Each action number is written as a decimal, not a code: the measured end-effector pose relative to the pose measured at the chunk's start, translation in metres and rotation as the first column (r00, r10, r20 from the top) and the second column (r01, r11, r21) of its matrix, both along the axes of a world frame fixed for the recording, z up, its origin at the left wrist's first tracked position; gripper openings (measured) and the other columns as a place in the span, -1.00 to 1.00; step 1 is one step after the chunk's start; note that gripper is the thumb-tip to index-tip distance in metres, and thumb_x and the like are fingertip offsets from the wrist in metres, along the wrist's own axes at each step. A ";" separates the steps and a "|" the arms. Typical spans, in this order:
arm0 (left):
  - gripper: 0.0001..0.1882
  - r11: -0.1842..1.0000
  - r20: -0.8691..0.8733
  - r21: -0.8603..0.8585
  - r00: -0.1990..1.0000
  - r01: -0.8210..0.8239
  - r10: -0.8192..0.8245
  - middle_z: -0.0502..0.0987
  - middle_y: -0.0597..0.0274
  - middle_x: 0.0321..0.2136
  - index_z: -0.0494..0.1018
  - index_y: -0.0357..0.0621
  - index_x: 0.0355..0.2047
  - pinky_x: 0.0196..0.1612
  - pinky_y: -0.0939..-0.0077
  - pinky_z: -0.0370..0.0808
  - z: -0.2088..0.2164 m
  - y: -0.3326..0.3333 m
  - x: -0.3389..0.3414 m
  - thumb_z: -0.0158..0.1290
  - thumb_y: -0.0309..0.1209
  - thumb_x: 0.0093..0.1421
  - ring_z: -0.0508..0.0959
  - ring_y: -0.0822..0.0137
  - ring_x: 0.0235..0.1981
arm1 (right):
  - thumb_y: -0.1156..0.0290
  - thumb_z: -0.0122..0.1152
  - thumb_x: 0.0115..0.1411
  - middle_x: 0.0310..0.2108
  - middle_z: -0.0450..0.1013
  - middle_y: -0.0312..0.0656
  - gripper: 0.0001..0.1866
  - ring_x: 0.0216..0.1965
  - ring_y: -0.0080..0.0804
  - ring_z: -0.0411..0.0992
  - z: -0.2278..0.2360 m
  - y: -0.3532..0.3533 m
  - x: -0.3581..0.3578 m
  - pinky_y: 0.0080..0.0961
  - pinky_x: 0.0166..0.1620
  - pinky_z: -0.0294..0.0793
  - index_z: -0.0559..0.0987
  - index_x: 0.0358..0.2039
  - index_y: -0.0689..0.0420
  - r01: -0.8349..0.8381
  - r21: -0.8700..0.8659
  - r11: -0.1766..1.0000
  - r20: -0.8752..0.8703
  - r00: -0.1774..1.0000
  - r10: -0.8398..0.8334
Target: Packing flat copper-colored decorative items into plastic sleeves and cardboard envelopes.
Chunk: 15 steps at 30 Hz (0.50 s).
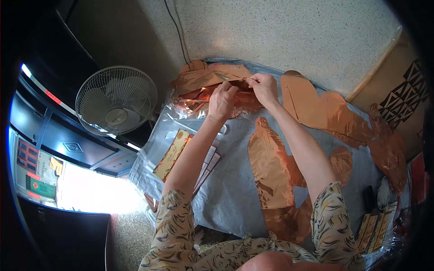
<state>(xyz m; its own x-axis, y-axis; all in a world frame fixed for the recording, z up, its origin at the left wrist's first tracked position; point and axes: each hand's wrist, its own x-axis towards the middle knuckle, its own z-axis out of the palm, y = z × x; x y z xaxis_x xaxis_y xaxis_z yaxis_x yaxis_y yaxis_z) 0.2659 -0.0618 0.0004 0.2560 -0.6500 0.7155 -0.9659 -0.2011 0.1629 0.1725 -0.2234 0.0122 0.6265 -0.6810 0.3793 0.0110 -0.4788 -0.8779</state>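
At the far side of the grey-covered surface (226, 194), both hands are on a crumpled, shiny copper-coloured foil balloon (203, 95), which looks deflated. My left hand (220, 101) has its fingers curled on the foil. Beside it, my right hand (264, 89) pinches the foil's upper edge between thumb and fingers. Clear plastic wrap (181, 110) lies under and in front of this piece. Another flat copper foil balloon (269, 158) lies between my forearms. To the right of my right hand spreads a larger flat copper foil piece (312, 104).
A white-caged fan (116, 101) stands at the left. Near my left forearm lie a gold patterned packet (174, 153) and red-and-white cards (211, 163). At the right are a dark oblong object (369, 197) and striped packets (373, 232). A speckled wall (280, 36) bounds the far side.
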 end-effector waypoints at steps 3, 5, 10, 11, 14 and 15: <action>-0.85 1.000 -0.023 0.027 1.000 0.003 -0.002 0.55 0.14 -0.23 0.58 -0.09 -0.25 -0.09 0.13 0.57 -0.002 0.001 0.001 0.17 -0.46 0.14 0.61 0.02 -0.17 | 0.29 0.42 0.19 -0.49 0.64 -0.01 -0.76 -0.45 -0.20 0.63 0.008 0.003 -0.002 -0.30 -0.30 0.56 0.72 -0.42 0.24 0.052 -0.082 0.995 0.023 0.998 -0.050; -0.85 1.000 -0.039 -0.015 0.999 -0.010 0.010 0.58 0.12 -0.27 0.66 -0.12 -0.26 -0.14 0.12 0.58 0.000 -0.001 0.000 0.24 -0.45 0.13 0.63 0.00 -0.17 | 0.23 0.42 0.22 -0.48 0.64 -0.01 -0.72 -0.45 -0.16 0.63 0.009 0.000 -0.002 -0.28 -0.31 0.55 0.73 -0.42 0.22 0.049 -0.122 0.991 -0.073 0.996 -0.058; -0.82 0.998 -0.079 -0.042 0.996 -0.049 0.045 0.58 0.11 -0.29 0.66 -0.12 -0.23 -0.16 0.10 0.58 0.011 0.004 0.003 0.25 -0.40 0.14 0.64 -0.03 -0.22 | 0.06 0.46 0.21 -0.42 0.67 -0.05 -0.63 -0.35 -0.16 0.67 0.020 0.010 -0.011 -0.27 -0.25 0.59 0.75 -0.33 0.17 -0.065 -0.258 0.964 -0.204 0.979 0.012; -0.81 0.997 -0.096 -0.035 0.993 -0.075 0.071 0.57 0.10 -0.29 0.66 -0.13 -0.23 -0.16 0.09 0.59 0.013 0.004 0.003 0.25 -0.38 0.15 0.64 -0.04 -0.23 | 0.01 0.47 0.20 -0.40 0.68 -0.05 -0.59 -0.30 -0.15 0.68 0.025 0.016 -0.017 -0.26 -0.21 0.61 0.75 -0.29 0.15 -0.098 -0.237 0.967 -0.187 0.981 0.054; -0.83 0.996 -0.126 -0.058 0.990 -0.073 0.066 0.57 0.12 -0.27 0.64 -0.13 -0.28 -0.10 0.08 0.57 0.018 -0.001 0.001 0.24 -0.36 0.13 0.62 0.00 -0.17 | -0.02 0.47 0.17 -0.34 0.69 -0.05 -0.58 -0.22 -0.14 0.69 0.023 0.008 -0.022 -0.23 -0.15 0.62 0.75 -0.24 0.11 -0.092 -0.254 0.963 -0.110 0.992 0.066; -0.83 0.996 -0.126 -0.060 0.990 -0.071 0.063 0.57 0.12 -0.27 0.64 -0.13 -0.28 -0.10 0.08 0.57 0.018 -0.002 -0.001 0.24 -0.36 0.13 0.62 0.00 -0.17 | -0.02 0.47 0.17 -0.34 0.69 -0.05 -0.58 -0.22 -0.14 0.69 0.021 0.005 -0.021 -0.23 -0.15 0.62 0.75 -0.24 0.11 -0.090 -0.255 0.963 -0.110 0.992 0.064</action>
